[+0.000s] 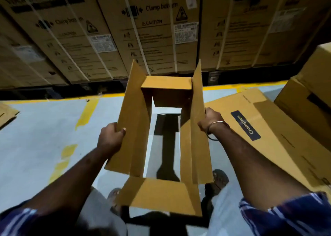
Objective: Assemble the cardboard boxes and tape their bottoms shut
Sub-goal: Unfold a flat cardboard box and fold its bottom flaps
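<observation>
Cardboard box (166,92) stands open-ended; left hand (111,137) grips its left flap, right hand (209,121) grips its right flap.

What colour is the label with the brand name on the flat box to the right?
Dark navy with pale lettering, on the label in the head view.

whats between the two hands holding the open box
In the head view, between the left hand and right hand is the open cardboard box itself; its bottom is unclosed, so grey floor shows through.
</observation>
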{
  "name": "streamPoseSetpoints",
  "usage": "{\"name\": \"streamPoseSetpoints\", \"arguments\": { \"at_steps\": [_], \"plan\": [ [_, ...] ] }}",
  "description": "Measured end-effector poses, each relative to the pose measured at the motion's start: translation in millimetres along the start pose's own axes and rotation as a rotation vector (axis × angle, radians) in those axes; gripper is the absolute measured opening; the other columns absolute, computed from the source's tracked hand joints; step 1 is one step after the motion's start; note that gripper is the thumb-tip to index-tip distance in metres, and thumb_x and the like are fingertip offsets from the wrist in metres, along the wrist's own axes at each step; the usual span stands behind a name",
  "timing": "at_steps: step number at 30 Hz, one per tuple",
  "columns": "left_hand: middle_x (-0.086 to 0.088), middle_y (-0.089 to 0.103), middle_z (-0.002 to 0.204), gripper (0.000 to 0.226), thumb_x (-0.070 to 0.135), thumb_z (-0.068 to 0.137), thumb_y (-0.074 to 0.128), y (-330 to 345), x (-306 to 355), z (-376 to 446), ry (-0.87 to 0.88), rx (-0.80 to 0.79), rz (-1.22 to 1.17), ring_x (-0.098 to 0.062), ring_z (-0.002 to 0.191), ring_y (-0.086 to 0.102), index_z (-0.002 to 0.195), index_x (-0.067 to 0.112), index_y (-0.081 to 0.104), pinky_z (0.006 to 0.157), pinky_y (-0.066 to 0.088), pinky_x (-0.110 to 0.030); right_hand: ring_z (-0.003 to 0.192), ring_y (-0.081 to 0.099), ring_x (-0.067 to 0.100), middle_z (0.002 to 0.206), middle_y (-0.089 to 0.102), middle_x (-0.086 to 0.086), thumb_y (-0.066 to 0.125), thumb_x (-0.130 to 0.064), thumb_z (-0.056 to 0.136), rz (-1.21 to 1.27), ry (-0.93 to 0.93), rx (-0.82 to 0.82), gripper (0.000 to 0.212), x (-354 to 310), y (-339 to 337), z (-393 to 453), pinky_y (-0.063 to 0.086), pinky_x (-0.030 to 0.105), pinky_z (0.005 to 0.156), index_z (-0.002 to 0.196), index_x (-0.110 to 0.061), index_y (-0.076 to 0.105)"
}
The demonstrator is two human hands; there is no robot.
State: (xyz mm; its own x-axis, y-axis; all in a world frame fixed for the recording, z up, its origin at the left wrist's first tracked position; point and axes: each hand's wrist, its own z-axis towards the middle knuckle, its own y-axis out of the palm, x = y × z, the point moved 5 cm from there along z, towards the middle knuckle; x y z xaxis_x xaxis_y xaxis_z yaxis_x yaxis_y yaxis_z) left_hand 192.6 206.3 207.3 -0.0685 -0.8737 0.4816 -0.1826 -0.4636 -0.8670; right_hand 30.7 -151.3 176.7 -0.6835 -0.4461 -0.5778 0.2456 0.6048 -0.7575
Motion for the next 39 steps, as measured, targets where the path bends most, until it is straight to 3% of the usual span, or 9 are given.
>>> {"name": "streamPoseSetpoints", "arguments": {
  "at_steps": [5, 11, 16, 21, 25, 27, 31, 35, 39],
  "plan": [
    [-0.017, 0.072, 0.105, 0.022, 0.032, 0.096, 0.066, -10.2, -9.5, 30.4, -0.04, 0.034, -0.053, -0.039, 0.095, 0.068, 0.105, 0.013, 0.07, 0.086, 0.057, -0.045, 0.09, 0.064, 0.042, 0.105, 0.064, 0.016, 0.06, -0.012, 0.091, -0.028, -0.179, 0.216, 0.045, -35.1, -2.1, -2.7, 0.058, 0.047, 0.079, 0.133, -0.024, 0.049],
    [-0.017, 0.063, 0.066, 0.04, 0.029, 0.099, 0.068, 2.9, -30.4, 59.0, -0.066, -0.093, -0.05, -0.035, 0.064, 0.065, 0.069, 0.009, 0.051, 0.061, 0.049, -0.035, 0.091, 0.066, 0.04, 0.106, 0.07, 0.017, 0.059, -0.015, 0.09, -0.149, -0.203, 0.288, 0.044, -30.7, 9.9, 13.0, 0.058, 0.042, 0.075, 0.133, -0.023, 0.055],
    [-0.016, 0.072, 0.086, 0.025, 0.032, 0.101, 0.063, 10.6, -27.5, 63.5, 0.009, -0.237, 0.088, -0.03, 0.07, 0.07, 0.092, 0.01, 0.069, 0.064, 0.053, -0.034, 0.092, 0.065, 0.042, 0.107, 0.065, 0.018, 0.06, -0.014, 0.094, -0.229, -0.175, 0.348, 0.041, -27.6, 16.9, 16.1, 0.055, 0.042, 0.073, 0.135, -0.018, 0.052],
    [-0.014, 0.07, 0.117, 0.036, 0.037, 0.102, 0.062, 10.7, -18.9, 59.6, 0.063, -0.295, 0.033, -0.031, 0.084, 0.071, 0.129, 0.013, 0.063, 0.08, 0.062, -0.042, 0.126, 0.05, 0.033, 0.146, 0.042, 0.014, 0.073, -0.013, 0.088, -0.592, -0.408, 0.365, 0.077, -63.6, 17.4, -11.2, 0.053, 0.043, 0.091, 0.154, -0.019, 0.033],
    [-0.013, 0.07, 0.118, 0.039, 0.042, 0.1, 0.063, 7.0, -16.3, 55.6, 0.068, -0.305, 0.026, -0.031, 0.085, 0.072, 0.131, 0.018, 0.059, 0.088, 0.062, -0.049, 0.136, 0.045, 0.01, 0.153, 0.045, -0.009, 0.075, -0.058, 0.084, -0.236, -0.633, -0.483, 0.079, -97.0, 56.4, -82.5, 0.045, 0.04, 0.108, 0.153, -0.043, 0.038],
    [-0.012, 0.069, 0.12, 0.041, 0.043, 0.1, 0.064, 5.0, -17.4, 53.9, 0.055, -0.308, 0.022, -0.033, 0.088, 0.072, 0.132, 0.019, 0.057, 0.09, 0.062, -0.051, 0.14, 0.039, 0.011, 0.157, 0.04, -0.01, 0.079, -0.063, 0.076, -0.398, -0.592, -0.855, 0.092, -92.5, 90.0, -124.7, 0.039, 0.042, 0.112, 0.154, -0.047, 0.032],
    [-0.011, 0.068, 0.123, 0.043, 0.042, 0.097, 0.065, 2.5, -18.8, 53.7, 0.042, -0.309, 0.042, -0.034, 0.094, 0.071, 0.134, 0.023, 0.057, 0.09, 0.061, -0.05, 0.127, 0.052, 0.02, 0.143, 0.053, -0.003, 0.082, -0.039, 0.08, -0.604, -0.566, -1.034, 0.085, -80.6, 126.4, -148.7, 0.047, 0.043, 0.106, 0.153, -0.037, 0.037],
    [-0.016, 0.066, 0.126, 0.046, 0.031, 0.1, 0.067, 2.4, -19.4, 53.4, -0.022, -0.349, -0.044, -0.037, 0.099, 0.07, 0.141, 0.017, 0.052, 0.082, 0.063, -0.045, 0.094, 0.061, 0.017, 0.101, 0.067, -0.003, 0.06, -0.023, 0.09, -0.473, -0.619, -0.788, 0.015, -93.8, 109.7, -106.3, 0.054, 0.04, 0.084, 0.103, -0.032, 0.062],
    [-0.017, 0.061, 0.136, 0.056, 0.03, 0.1, 0.069, 3.5, -21.3, 55.5, -0.048, -0.361, -0.048, -0.04, 0.109, 0.067, 0.148, 0.017, 0.044, 0.087, 0.062, -0.05, 0.102, 0.061, 0.026, 0.105, 0.064, 0.002, 0.061, -0.035, 0.096, -0.708, -0.63, -0.409, 0.011, -87.1, 106.7, -65.5, 0.042, 0.035, 0.073, 0.105, -0.031, 0.055]
  ]
}}
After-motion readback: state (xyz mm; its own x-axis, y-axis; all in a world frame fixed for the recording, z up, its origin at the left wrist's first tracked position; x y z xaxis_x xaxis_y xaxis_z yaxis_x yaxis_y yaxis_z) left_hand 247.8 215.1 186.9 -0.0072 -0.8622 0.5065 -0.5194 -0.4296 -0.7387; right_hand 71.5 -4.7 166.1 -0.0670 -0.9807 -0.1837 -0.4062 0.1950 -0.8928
